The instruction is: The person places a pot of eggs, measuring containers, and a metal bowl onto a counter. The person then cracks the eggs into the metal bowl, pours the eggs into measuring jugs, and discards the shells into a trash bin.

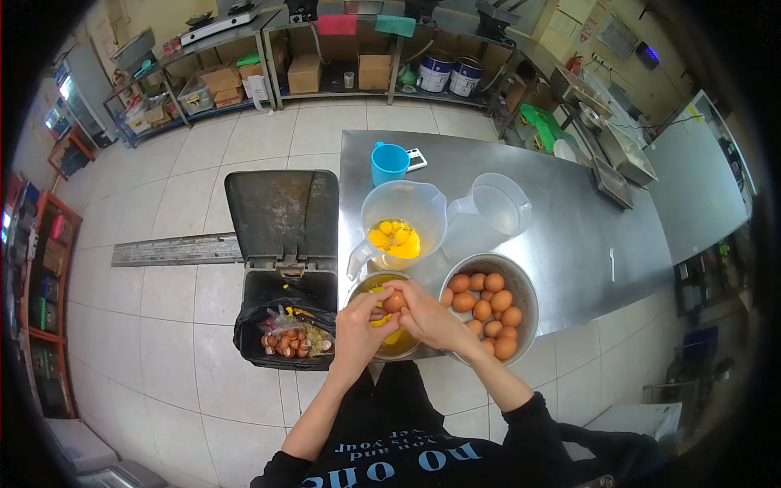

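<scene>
Between the fingers of my left hand [359,325] and my right hand [429,317] is a brown egg [395,302], gripped from both sides. Whether its shell is cracked, I cannot tell. Directly below is a metal bowl [355,294] with yellow egg in it, partly covered by my hands. To the right, a larger metal pot [533,297] holds many whole brown eggs [482,310]. Behind the bowl stands a clear plastic jug [431,203] with several yolks [394,237] at its bottom.
An open bin [281,211] with a black bag [252,325] and broken eggshells [294,340] stands left of the steel table [569,236]. On the table are a blue cup [390,163], a small white device [416,159], a second clear jug [498,207] and a white utensil [613,264].
</scene>
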Demonstrator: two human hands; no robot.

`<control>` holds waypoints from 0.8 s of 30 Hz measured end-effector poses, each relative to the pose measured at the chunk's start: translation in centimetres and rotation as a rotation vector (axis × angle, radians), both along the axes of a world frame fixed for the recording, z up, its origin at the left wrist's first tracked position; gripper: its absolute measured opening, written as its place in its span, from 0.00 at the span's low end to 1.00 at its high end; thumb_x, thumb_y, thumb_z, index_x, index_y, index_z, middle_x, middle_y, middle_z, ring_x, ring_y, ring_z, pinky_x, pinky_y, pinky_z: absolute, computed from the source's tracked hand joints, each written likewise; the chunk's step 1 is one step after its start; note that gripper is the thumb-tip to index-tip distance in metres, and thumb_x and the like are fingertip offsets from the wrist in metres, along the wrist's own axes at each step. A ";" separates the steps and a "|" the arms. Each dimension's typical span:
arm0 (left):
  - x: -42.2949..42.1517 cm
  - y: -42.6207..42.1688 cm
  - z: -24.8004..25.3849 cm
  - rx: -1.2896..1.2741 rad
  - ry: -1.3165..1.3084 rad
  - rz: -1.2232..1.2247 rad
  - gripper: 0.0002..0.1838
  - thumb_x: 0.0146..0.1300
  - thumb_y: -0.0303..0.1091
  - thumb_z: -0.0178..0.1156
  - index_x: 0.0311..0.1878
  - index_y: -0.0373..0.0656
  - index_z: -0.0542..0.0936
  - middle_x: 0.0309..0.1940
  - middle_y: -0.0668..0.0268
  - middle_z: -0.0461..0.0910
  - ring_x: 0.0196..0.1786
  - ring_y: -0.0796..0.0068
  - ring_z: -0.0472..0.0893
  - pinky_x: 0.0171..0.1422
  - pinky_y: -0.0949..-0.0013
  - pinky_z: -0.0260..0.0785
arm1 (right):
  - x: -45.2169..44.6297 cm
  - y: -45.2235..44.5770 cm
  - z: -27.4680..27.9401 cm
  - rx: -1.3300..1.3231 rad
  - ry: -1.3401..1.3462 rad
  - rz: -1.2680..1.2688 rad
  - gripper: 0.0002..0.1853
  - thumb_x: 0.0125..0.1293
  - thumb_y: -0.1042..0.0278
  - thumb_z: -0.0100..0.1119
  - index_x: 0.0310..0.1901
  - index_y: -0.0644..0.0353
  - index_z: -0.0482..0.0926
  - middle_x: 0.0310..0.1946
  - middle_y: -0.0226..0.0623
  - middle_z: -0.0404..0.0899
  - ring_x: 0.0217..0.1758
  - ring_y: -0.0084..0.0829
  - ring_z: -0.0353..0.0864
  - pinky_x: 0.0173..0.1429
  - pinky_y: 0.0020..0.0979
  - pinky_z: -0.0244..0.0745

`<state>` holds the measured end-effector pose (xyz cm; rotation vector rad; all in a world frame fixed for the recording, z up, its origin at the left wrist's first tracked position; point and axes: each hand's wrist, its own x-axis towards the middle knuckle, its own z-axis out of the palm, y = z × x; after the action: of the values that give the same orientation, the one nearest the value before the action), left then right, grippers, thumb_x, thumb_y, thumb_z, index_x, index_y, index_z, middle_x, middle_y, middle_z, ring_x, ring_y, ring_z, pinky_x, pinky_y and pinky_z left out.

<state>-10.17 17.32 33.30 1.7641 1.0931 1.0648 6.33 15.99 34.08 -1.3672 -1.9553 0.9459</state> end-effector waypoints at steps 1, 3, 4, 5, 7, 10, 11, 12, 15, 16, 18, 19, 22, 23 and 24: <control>0.0 -0.1 -0.6 0.011 0.029 0.026 0.21 0.47 0.23 0.69 0.49 0.36 0.80 0.38 0.57 0.82 0.34 0.68 0.85 0.41 0.71 0.80 | -0.2 0.1 -0.7 -0.005 -0.026 0.006 0.26 0.59 0.73 0.49 0.60 0.62 0.60 0.54 0.55 0.66 0.57 0.53 0.71 0.61 0.42 0.65; 0.0 -0.1 -1.9 0.015 0.008 0.043 0.21 0.47 0.23 0.69 0.49 0.36 0.80 0.38 0.57 0.82 0.35 0.68 0.85 0.41 0.71 0.80 | -0.4 0.3 -1.5 -0.005 -0.051 0.014 0.26 0.59 0.74 0.48 0.61 0.62 0.59 0.55 0.54 0.64 0.57 0.53 0.70 0.61 0.43 0.66; -0.1 -0.1 -2.1 0.017 -0.014 0.060 0.21 0.48 0.23 0.68 0.49 0.37 0.80 0.39 0.57 0.82 0.35 0.68 0.85 0.42 0.71 0.80 | -0.6 0.2 -1.9 0.009 -0.067 0.010 0.27 0.59 0.75 0.48 0.62 0.62 0.59 0.54 0.53 0.64 0.57 0.54 0.70 0.60 0.43 0.66; -0.3 0.0 -2.3 0.019 -0.011 0.063 0.21 0.48 0.23 0.68 0.49 0.37 0.80 0.39 0.57 0.82 0.35 0.68 0.85 0.42 0.71 0.80 | -0.8 0.1 -2.0 0.024 -0.082 0.006 0.27 0.59 0.75 0.47 0.62 0.62 0.58 0.53 0.52 0.64 0.58 0.54 0.70 0.60 0.43 0.66; -0.9 0.3 -2.5 -0.038 -0.057 0.054 0.21 0.49 0.21 0.66 0.49 0.38 0.80 0.43 0.57 0.82 0.38 0.69 0.84 0.43 0.71 0.80 | -0.7 -0.2 -1.8 0.056 -0.075 0.015 0.27 0.58 0.76 0.47 0.62 0.63 0.60 0.54 0.52 0.64 0.58 0.52 0.69 0.61 0.41 0.65; -2.1 1.1 -2.5 0.002 -0.059 -0.045 0.20 0.49 0.18 0.63 0.49 0.39 0.80 0.51 0.57 0.79 0.43 0.72 0.83 0.45 0.72 0.79 | 0.1 -0.4 -1.4 0.125 -0.089 0.050 0.27 0.57 0.78 0.49 0.61 0.63 0.63 0.55 0.51 0.65 0.59 0.49 0.69 0.62 0.38 0.65; -2.4 1.0 -2.2 0.003 -0.063 -0.049 0.20 0.49 0.18 0.63 0.49 0.39 0.80 0.51 0.57 0.79 0.43 0.72 0.83 0.45 0.72 0.79 | 0.4 -0.4 -1.1 0.169 -0.110 0.078 0.27 0.57 0.79 0.52 0.61 0.62 0.65 0.54 0.49 0.66 0.59 0.47 0.69 0.62 0.37 0.66; -2.5 1.0 -1.8 -0.025 -0.066 -0.063 0.22 0.49 0.19 0.63 0.51 0.40 0.78 0.55 0.56 0.76 0.46 0.71 0.82 0.46 0.71 0.78 | 0.3 -0.6 -0.8 0.169 -0.119 0.068 0.27 0.57 0.79 0.52 0.61 0.62 0.65 0.54 0.49 0.66 0.59 0.47 0.69 0.62 0.37 0.66; -1.0 0.3 -1.9 -0.098 -0.145 -0.160 0.25 0.48 0.24 0.65 0.53 0.40 0.72 0.57 0.56 0.73 0.51 0.67 0.78 0.49 0.69 0.73 | -1.5 -2.0 1.3 0.087 -0.070 -0.121 0.25 0.56 0.78 0.57 0.57 0.60 0.70 0.52 0.45 0.69 0.59 0.44 0.70 0.60 0.34 0.68; -0.2 -0.4 -1.5 -0.081 -0.135 -0.088 0.26 0.47 0.26 0.65 0.52 0.40 0.71 0.54 0.56 0.73 0.51 0.66 0.77 0.51 0.68 0.71 | -2.3 -2.4 1.8 0.159 -0.003 -0.184 0.24 0.56 0.76 0.59 0.56 0.60 0.71 0.51 0.44 0.70 0.58 0.44 0.71 0.59 0.35 0.68; 0.6 -1.9 0.8 -0.134 -0.172 0.030 0.26 0.45 0.27 0.67 0.49 0.38 0.69 0.44 0.59 0.70 0.49 0.64 0.73 0.54 0.66 0.67 | -2.5 -2.4 0.8 0.388 -0.036 -0.240 0.24 0.52 0.72 0.66 0.52 0.55 0.74 0.47 0.43 0.73 0.53 0.45 0.73 0.56 0.38 0.69; -0.2 -2.4 0.9 -0.124 -0.107 0.046 0.27 0.44 0.27 0.67 0.49 0.39 0.69 0.44 0.58 0.71 0.48 0.64 0.73 0.54 0.66 0.66 | -1.4 -2.8 1.3 0.387 -0.044 -0.253 0.24 0.52 0.72 0.66 0.52 0.55 0.74 0.47 0.43 0.73 0.53 0.45 0.73 0.56 0.38 0.69; -6.3 -3.0 -0.1 -0.110 0.139 0.150 0.28 0.43 0.29 0.69 0.49 0.39 0.70 0.42 0.59 0.71 0.48 0.62 0.72 0.53 0.65 0.66 | 5.7 -4.2 2.9 0.354 -0.458 -0.431 0.26 0.46 0.71 0.69 0.50 0.51 0.75 0.47 0.43 0.73 0.49 0.45 0.74 0.54 0.40 0.70; -8.0 -3.3 0.6 -0.239 0.402 0.184 0.28 0.44 0.27 0.69 0.51 0.43 0.70 0.52 0.56 0.69 0.60 0.56 0.66 0.59 0.60 0.64 | 8.9 -4.5 1.8 0.256 -0.581 -0.487 0.26 0.44 0.71 0.70 0.49 0.50 0.76 0.47 0.43 0.73 0.48 0.44 0.74 0.53 0.40 0.71; -9.1 -3.9 -0.8 -0.102 0.551 0.280 0.30 0.44 0.29 0.70 0.53 0.43 0.70 0.54 0.55 0.68 0.62 0.55 0.64 0.61 0.58 0.62 | 11.2 -5.0 0.5 0.080 -0.696 -0.518 0.24 0.44 0.72 0.69 0.48 0.51 0.76 0.46 0.42 0.72 0.47 0.45 0.75 0.51 0.41 0.71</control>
<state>-19.31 13.46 32.52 1.9103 1.7380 0.6676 17.54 11.03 34.58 -2.2059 -1.8808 0.1418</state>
